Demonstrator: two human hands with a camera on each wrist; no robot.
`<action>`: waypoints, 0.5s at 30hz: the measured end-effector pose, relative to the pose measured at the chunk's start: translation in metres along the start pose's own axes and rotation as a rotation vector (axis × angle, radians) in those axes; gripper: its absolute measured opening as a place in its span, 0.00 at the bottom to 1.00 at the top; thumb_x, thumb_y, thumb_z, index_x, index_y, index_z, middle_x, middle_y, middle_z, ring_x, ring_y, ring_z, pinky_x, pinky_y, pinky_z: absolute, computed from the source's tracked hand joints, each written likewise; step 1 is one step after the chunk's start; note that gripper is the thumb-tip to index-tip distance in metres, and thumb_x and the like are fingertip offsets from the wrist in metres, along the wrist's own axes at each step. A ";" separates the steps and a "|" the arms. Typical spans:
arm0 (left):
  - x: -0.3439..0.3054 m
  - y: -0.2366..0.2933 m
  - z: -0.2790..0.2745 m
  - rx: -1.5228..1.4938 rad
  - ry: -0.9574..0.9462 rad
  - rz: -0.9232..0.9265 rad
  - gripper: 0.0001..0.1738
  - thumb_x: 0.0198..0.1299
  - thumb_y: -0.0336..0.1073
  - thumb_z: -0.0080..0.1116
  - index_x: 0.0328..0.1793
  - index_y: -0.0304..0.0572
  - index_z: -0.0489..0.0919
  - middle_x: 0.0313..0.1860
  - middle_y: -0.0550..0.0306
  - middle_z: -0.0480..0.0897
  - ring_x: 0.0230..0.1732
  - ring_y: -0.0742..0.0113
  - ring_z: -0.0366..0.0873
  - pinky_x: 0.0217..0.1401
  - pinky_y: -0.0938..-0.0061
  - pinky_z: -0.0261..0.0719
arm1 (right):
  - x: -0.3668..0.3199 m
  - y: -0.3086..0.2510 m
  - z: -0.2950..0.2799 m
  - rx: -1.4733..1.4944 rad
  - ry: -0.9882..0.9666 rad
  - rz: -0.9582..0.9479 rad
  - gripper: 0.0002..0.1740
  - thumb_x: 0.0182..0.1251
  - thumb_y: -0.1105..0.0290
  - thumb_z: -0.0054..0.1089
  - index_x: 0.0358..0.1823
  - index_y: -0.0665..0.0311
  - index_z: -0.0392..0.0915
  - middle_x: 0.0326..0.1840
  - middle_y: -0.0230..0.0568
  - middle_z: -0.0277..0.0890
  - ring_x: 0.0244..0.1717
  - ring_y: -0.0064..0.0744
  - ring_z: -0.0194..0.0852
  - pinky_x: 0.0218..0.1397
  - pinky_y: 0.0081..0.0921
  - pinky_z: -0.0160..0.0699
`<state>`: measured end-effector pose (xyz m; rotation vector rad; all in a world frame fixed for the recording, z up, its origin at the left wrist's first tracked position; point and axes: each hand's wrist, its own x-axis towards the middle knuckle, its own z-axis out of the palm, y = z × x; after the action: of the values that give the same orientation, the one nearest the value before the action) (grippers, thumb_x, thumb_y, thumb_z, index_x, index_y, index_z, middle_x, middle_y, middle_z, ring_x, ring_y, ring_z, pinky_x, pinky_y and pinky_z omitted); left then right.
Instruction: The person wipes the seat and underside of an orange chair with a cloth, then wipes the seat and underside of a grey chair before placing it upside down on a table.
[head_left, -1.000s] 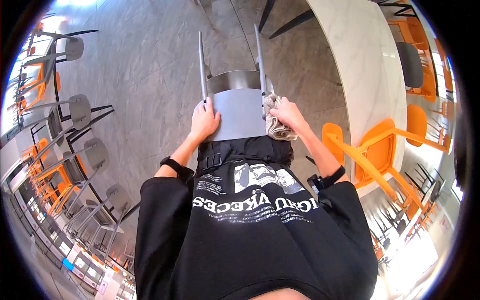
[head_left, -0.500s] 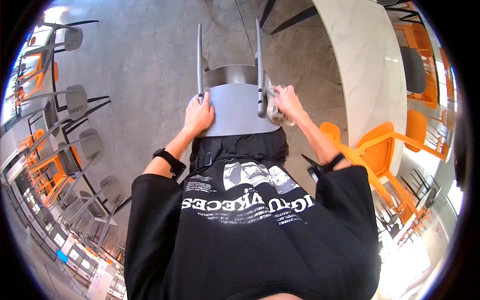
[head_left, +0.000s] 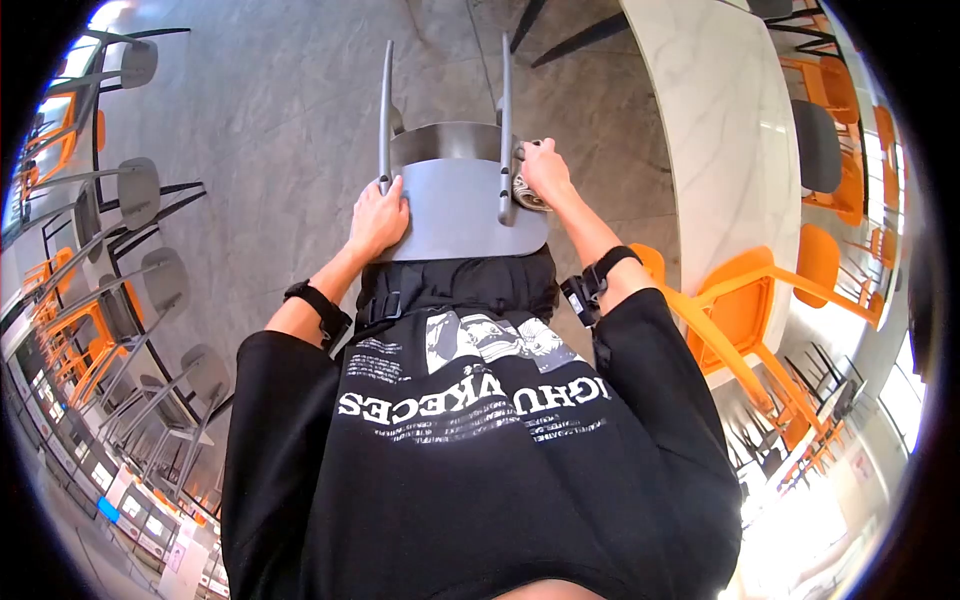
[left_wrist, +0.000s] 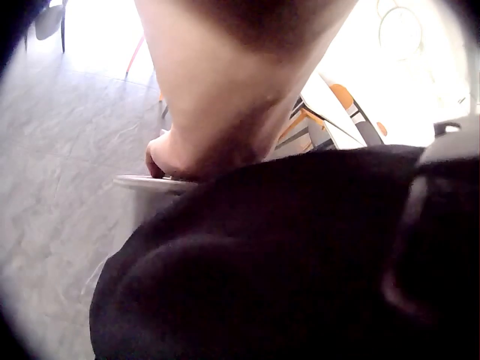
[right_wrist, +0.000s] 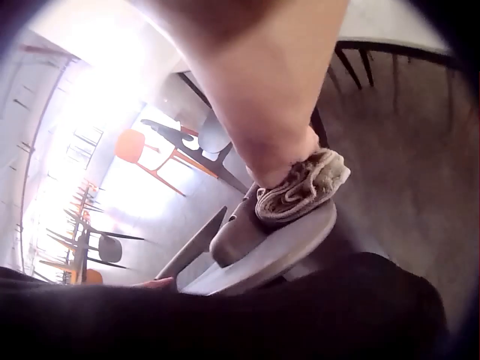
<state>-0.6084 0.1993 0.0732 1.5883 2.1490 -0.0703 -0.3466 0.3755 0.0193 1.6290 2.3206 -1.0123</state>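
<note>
A grey chair stands against the person's legs, its two arms pointing away from the body. The left hand grips the chair's left side by the base of that arm; in the left wrist view the hand lies at the edge of the seat. On the other side the right hand holds a folded beige cloth against the outside of the right chair arm. The right wrist view shows the cloth bunched under the right hand, touching the chair.
A white marble-patterned table stands to the right, with an orange chair at its near end. More grey chairs and orange ones line the left side. Grey tiled floor lies between.
The right hand and cloth have moved forward along the chair arm. The left hand stays at its place on the chair. The whole head view has shifted slightly.
</note>
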 end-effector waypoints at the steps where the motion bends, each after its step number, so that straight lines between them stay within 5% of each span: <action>1: 0.001 0.001 -0.001 -0.019 -0.024 -0.016 0.28 0.62 0.41 0.49 0.69 0.47 0.71 0.51 0.32 0.74 0.52 0.37 0.75 0.56 0.48 0.73 | -0.005 -0.001 -0.005 -0.024 -0.022 -0.033 0.14 0.62 0.68 0.50 0.48 0.65 0.75 0.55 0.71 0.64 0.46 0.68 0.76 0.52 0.53 0.78; 4: 0.011 -0.003 0.006 -0.107 0.029 -0.011 0.28 0.58 0.34 0.50 0.68 0.47 0.73 0.50 0.32 0.74 0.52 0.35 0.73 0.56 0.50 0.72 | -0.031 0.004 -0.022 0.041 -0.101 -0.104 0.18 0.60 0.68 0.49 0.51 0.61 0.77 0.54 0.71 0.66 0.47 0.68 0.76 0.53 0.50 0.78; 8: 0.017 -0.006 -0.010 -0.223 -0.029 0.058 0.26 0.57 0.29 0.47 0.62 0.49 0.79 0.49 0.30 0.74 0.52 0.37 0.72 0.57 0.55 0.73 | -0.097 -0.043 -0.087 0.101 -0.093 -0.294 0.24 0.57 0.73 0.56 0.58 0.54 0.78 0.54 0.55 0.71 0.50 0.56 0.78 0.55 0.41 0.78; 11: 0.021 -0.003 -0.023 -0.257 -0.104 0.053 0.25 0.56 0.27 0.46 0.59 0.49 0.82 0.48 0.29 0.74 0.52 0.37 0.71 0.58 0.58 0.72 | -0.097 -0.076 -0.121 0.195 -0.197 -0.627 0.28 0.52 0.79 0.59 0.57 0.51 0.78 0.53 0.45 0.75 0.49 0.50 0.79 0.54 0.38 0.79; 15: 0.032 -0.006 -0.016 -0.275 -0.076 0.031 0.26 0.55 0.26 0.46 0.58 0.52 0.83 0.44 0.29 0.75 0.51 0.38 0.70 0.59 0.58 0.71 | -0.074 -0.120 -0.099 0.294 -0.244 -1.020 0.28 0.50 0.82 0.58 0.55 0.51 0.79 0.53 0.39 0.78 0.48 0.47 0.78 0.52 0.37 0.79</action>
<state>-0.6262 0.2307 0.0741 1.4354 1.9782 0.1658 -0.3958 0.3520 0.1830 0.1969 2.8927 -1.6342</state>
